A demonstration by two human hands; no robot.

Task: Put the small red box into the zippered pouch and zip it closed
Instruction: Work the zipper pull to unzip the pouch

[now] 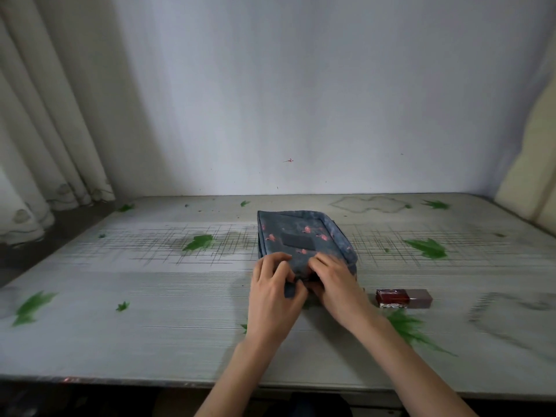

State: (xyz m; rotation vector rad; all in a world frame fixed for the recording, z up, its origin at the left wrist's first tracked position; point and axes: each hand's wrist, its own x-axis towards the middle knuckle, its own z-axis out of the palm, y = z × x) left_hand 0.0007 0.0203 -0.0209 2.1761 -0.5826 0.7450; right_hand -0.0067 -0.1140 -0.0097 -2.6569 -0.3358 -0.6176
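A blue-grey zippered pouch (301,236) with pink flamingo prints and a dark patch lies flat in the middle of the table. My left hand (272,291) and my right hand (334,284) both pinch its near edge, fingers closed on the fabric around a dark gap there. The zipper pull is hidden under my fingers. The small red box (403,298) lies on its side on the table, to the right of my right hand and apart from it.
The table (150,311) is pale with grey lines and green leaf prints. A white wall stands right behind it. Curtains (45,130) hang at the left, and a cream cushion (532,164) leans at the right. The table's front edge runs under my forearms.
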